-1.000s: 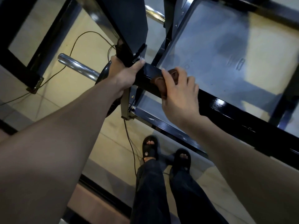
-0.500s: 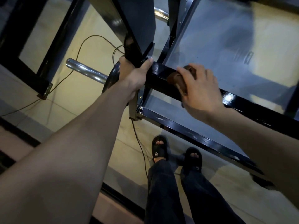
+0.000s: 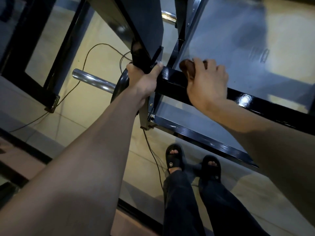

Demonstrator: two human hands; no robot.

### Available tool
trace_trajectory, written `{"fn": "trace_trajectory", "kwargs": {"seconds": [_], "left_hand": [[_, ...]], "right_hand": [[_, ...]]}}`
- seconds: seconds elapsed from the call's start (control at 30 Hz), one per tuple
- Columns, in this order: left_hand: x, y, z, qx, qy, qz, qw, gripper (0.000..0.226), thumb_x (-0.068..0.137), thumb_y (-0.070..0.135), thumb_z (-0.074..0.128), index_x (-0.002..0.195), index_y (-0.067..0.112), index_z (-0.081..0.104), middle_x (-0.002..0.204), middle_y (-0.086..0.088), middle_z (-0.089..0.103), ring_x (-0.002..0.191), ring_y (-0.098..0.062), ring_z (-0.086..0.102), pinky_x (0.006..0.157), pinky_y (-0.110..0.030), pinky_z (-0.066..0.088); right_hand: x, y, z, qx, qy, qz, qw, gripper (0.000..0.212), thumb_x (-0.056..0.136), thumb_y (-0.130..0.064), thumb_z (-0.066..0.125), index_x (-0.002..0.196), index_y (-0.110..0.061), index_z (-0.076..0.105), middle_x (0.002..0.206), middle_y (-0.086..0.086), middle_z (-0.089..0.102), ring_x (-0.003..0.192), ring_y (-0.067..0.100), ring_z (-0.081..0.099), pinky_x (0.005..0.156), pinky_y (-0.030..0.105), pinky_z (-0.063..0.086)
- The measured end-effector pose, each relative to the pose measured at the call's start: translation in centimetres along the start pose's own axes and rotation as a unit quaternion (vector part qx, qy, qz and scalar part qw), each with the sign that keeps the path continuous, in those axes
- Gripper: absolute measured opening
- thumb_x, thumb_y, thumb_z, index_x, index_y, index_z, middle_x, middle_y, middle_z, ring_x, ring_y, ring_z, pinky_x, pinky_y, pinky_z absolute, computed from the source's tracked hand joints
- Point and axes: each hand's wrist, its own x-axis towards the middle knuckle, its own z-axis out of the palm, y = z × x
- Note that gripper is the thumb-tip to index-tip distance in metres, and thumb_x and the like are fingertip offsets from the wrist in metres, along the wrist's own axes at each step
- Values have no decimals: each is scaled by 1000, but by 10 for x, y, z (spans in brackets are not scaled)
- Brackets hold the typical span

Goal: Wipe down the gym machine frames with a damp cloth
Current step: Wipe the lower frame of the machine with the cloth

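A: Leftmost, what lies on the floor (image 3: 95, 53)?

B: Pale tiles carry a thin dark cable (image 3: 88, 53) that loops past a black frame leg (image 3: 51, 99). A chrome bar (image 3: 92, 80) juts out to the left from a dark weight plate (image 3: 121, 82), seen edge-on.

A: Next, the left hand (image 3: 142, 80)?

B: Its arm reaches up from the lower left. The fingers and thumb are curled round the joint where a slanted black upright (image 3: 122, 23) meets the horizontal black frame bar (image 3: 172, 80); the thumb tip lies on the bar's near end. The hand grips the frame.

A: And the cloth?

B: A brown cloth (image 3: 187, 67) sits on top of the frame bar, just right of the joint. It is bunched under the right hand (image 3: 207, 84), whose fingers curl over it and press it to the bar; only the cloth's left end shows beyond the fingers.

A: What lies further right?

B: The glossy bar runs on down to the right, with a bright highlight on its paint. Behind it a grey sheet-metal panel (image 3: 238, 40) fills the upper right. A second black rail (image 3: 204, 137) runs below the bar.

A: And at the bottom?

B: Two feet in black slide sandals (image 3: 173, 160) stand on the floor, below dark trouser legs (image 3: 184, 206).
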Motion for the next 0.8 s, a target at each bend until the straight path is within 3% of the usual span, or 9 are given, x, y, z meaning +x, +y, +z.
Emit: {"fn": "trace_trajectory", "kwargs": {"seconds": [0.13,0.23,0.3,0.4,0.5,0.63,0.8], "left_hand": [[0,-2,-1,4,-8,5,1000,70,95,47,70,141,14,30,119,-1,61,96,-4,59,66,-16,42],[1,-4,1,-5,-6,-4,1000,72,93,48,71,142,17,29,122,2,59,97,-4,55,78,-22,43],[1,-5,2,-17,-3,-10,1000,75,90,51,72,142,19,27,126,1,57,108,-13,57,94,-34,45],[3,-4,2,-38,-12,-22,999,83,86,58,73,142,19,27,129,-1,55,113,-17,56,96,-38,45],[6,-3,-3,-69,-41,-13,997,104,74,70,76,146,15,23,128,-1,55,116,-14,59,103,-38,51],[9,-7,-4,-51,-55,-9,997,114,70,79,72,149,20,17,137,-2,50,125,-19,53,111,-43,44],[11,-8,0,-51,-42,-13,998,105,71,81,69,143,20,23,135,-1,50,122,-17,53,111,-44,45]], "right_hand": [[-2,-32,9,47,13,-108,993,61,100,-25,58,157,-24,38,161,17,34,128,45,44,108,55,36],[-7,8,7,23,15,-176,984,58,101,-28,61,155,-21,41,159,15,39,121,46,50,102,57,41],[-2,19,7,41,31,-134,990,51,101,-27,61,148,-16,44,150,15,49,114,44,52,98,53,42],[12,-7,14,79,50,-56,994,42,100,-22,58,140,-12,49,139,15,55,113,40,52,97,46,40],[6,-27,17,122,53,-111,985,45,98,-24,63,141,-14,53,146,14,48,120,37,54,101,47,47],[-8,10,6,123,28,-200,972,47,99,-32,66,142,-17,54,144,16,43,116,35,59,85,48,57],[2,-22,13,120,71,-70,988,42,97,-24,64,137,-18,56,140,11,47,111,34,60,80,50,58]]}}
